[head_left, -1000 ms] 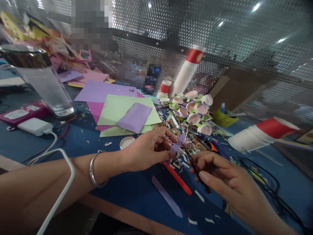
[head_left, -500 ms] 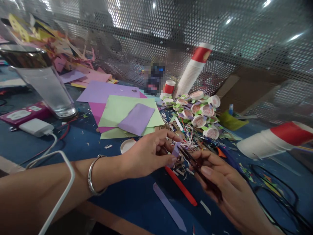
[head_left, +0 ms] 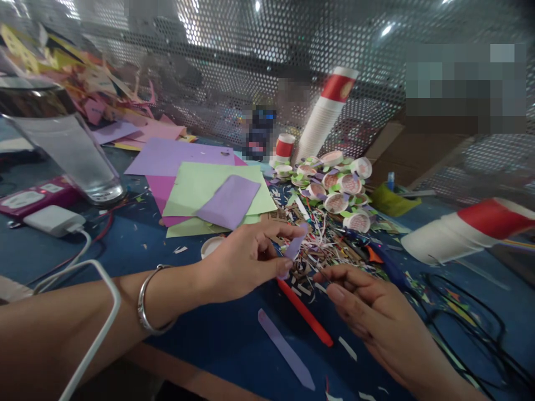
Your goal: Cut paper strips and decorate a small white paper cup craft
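Between its thumb and fingers my left hand (head_left: 246, 259) pinches a small folded strip of purple paper (head_left: 296, 245). To the right and a little lower, my right hand (head_left: 371, 306) is closed on dark slim tweezers (head_left: 321, 271); only a thin tip shows, apart from the strip. Below the hands lie a red pen (head_left: 307, 313) and a longer purple strip with pointed ends (head_left: 286, 350). A heap of paper shreds (head_left: 317, 239) spreads behind the fingers. A small white disc (head_left: 211, 247) is partly covered by my left hand.
Purple and green paper sheets (head_left: 179, 192) lie behind my left hand. Small paper discs with tabs (head_left: 336, 202) are piled near a leaning cup stack (head_left: 320, 125). A water glass (head_left: 79, 150), a white charger (head_left: 56, 220), fallen cups (head_left: 434, 239) and black cable (head_left: 463, 328) surround the work area.
My right hand has turned and drawn its tweezers back from the purple strip, so they are now mostly hidden. My left hand still pinches the strip. The view has shifted slightly.
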`<action>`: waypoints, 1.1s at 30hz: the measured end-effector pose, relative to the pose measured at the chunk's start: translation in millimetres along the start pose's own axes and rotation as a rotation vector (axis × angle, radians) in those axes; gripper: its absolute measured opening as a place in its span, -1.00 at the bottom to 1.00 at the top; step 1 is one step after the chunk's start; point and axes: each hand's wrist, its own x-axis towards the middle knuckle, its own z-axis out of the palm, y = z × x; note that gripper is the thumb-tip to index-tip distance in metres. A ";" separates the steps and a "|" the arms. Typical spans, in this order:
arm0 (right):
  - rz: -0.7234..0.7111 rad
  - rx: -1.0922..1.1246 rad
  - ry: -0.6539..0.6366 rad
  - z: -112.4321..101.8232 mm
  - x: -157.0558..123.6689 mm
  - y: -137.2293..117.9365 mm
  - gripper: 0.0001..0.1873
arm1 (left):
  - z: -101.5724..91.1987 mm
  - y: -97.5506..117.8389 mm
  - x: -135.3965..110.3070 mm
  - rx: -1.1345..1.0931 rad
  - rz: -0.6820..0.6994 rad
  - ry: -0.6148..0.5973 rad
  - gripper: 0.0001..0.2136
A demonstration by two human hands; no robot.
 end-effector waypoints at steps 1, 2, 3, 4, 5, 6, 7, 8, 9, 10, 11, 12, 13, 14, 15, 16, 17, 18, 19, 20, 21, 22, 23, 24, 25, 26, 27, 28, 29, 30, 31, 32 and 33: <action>0.018 0.010 -0.003 0.6 -0.6 -1.5 -0.46 | 0.4 1.0 -0.6 0.002 0.010 0.004 -0.48; 0.032 0.022 -0.006 1.5 -1.4 -3.2 -0.47 | 1.0 2.0 -1.2 0.003 0.022 0.003 -0.47; 0.039 0.036 -0.012 2.4 -2.1 -4.7 -0.47 | 1.6 3.0 -1.8 0.005 0.033 -0.001 -0.47; 0.040 0.048 -0.021 3.3 -2.8 -6.1 -0.48 | 2.3 4.0 -2.3 0.009 0.041 -0.007 -0.47; 0.037 0.058 -0.033 4.0 -3.3 -7.0 -0.49 | 2.9 4.9 -2.8 0.018 0.045 -0.014 -0.47; 0.034 0.065 -0.044 4.5 -3.5 -7.5 -0.49 | 3.6 5.5 -3.4 0.030 0.048 -0.023 -0.47; 0.032 0.069 -0.055 4.6 -3.3 -7.5 -0.50 | 4.2 6.0 -3.9 0.044 0.054 -0.032 -0.48; 0.030 0.069 -0.064 4.3 -2.9 -6.9 -0.51 | 4.8 6.1 -4.3 0.055 0.066 -0.038 -0.48; 0.027 0.065 -0.080 3.8 -2.2 -6.0 -0.51 | 5.4 6.0 -4.7 0.060 0.086 -0.046 -0.48; 0.019 0.056 -0.098 3.0 -1.3 -4.7 -0.52 | 5.8 5.7 -4.9 0.064 0.110 -0.053 -0.48; 0.006 0.044 -0.116 2.0 -0.3 -3.4 -0.52 | 6.3 5.4 -5.0 0.069 0.133 -0.058 -0.49; -0.009 0.030 -0.131 1.1 0.6 -2.1 -0.53 | 6.7 5.0 -4.9 0.078 0.155 -0.061 -0.49; -0.024 0.014 -0.145 0.2 1.3 -1.0 -0.54 | 7.0 4.8 -4.7 0.088 0.172 -0.063 -0.50; -0.035 -0.001 -0.155 -0.6 1.7 -0.2 -0.54 | 7.3 4.8 -4.4 0.097 0.180 -0.066 -0.51; -0.040 -0.014 -0.161 -1.1 1.8 0.3 -0.54 | 7.5 5.1 -4.2 0.103 0.181 -0.071 -0.51; -0.044 -0.025 -0.161 -1.5 1.7 0.5 -0.54 | 7.6 5.6 -4.2 0.104 0.181 -0.077 -0.51; -0.051 -0.034 -0.162 -1.8 1.3 0.4 -0.53 | 7.7 6.2 -4.2 0.102 0.178 -0.086 -0.50; -0.059 -0.042 -0.160 -2.1 0.9 0.4 -0.53 | 7.7 6.9 -4.4 0.101 0.173 -0.093 -0.49; -0.067 -0.047 -0.157 -2.5 0.4 0.4 -0.54 | 7.6 7.5 -4.7 0.103 0.166 -0.099 -0.49; -0.074 -0.053 -0.154 -3.1 -0.1 0.6 -0.55 | 7.5 8.0 -5.1 0.105 0.162 -0.103 -0.48; -0.081 -0.061 -0.153 -3.8 -0.5 1.2 -0.56 | 7.5 8.3 -5.4 0.107 0.160 -0.106 -0.48; -0.088 -0.067 -0.151 -4.8 -0.9 2.2 -0.58 | 7.5 8.4 -5.6 0.107 0.155 -0.110 -0.48; -0.093 -0.074 -0.152 -5.7 -1.1 3.5 -0.59 | 7.5 8.5 -5.7 0.108 0.150 -0.113 -0.48; -0.098 -0.080 -0.152 -6.7 -1.2 4.9 -0.60 | 7.7 8.4 -5.7 0.105 0.148 -0.115 -0.48; -0.101 -0.088 -0.155 -7.4 -1.3 6.4 -0.60 | 8.0 8.5 -5.7 0.100 0.143 -0.118 -0.48; -0.104 -0.096 -0.156 -7.8 -1.4 7.6 -0.61 | 8.2 8.6 -5.6 0.094 0.140 -0.122 -0.48; -0.107 -0.105 -0.155 -7.8 -1.4 8.4 -0.61 | 8.5 8.9 -5.6 0.091 0.138 -0.127 -0.48; -0.112 -0.116 -0.155 -7.6 -1.4 8.7 -0.61 | 8.8 9.1 -5.6 0.089 0.141 -0.131 -0.48; -0.120 -0.128 -0.149 -7.1 -1.4 8.4 -0.61 | 9.0 9.4 -5.6 0.089 0.144 -0.134 -0.48; -0.130 -0.140 -0.142 -6.6 -1.3 7.5 -0.61 | 9.0 9.5 -5.7 0.089 0.144 -0.135 -0.48; -0.139 -0.153 -0.134 -6.3 -1.1 6.0 -0.61 | 8.9 9.3 -5.8 0.091 0.144 -0.136 -0.48; -0.145 -0.167 -0.129 -6.5 -0.9 4.1 -0.60 | 8.5 9.0 -5.7 0.092 0.148 -0.130 -0.47; -0.148 -0.184 -0.127 -7.3 -0.5 2.0 -0.59 | 8.0 8.5 -5.6 0.090 0.153 -0.120 -0.47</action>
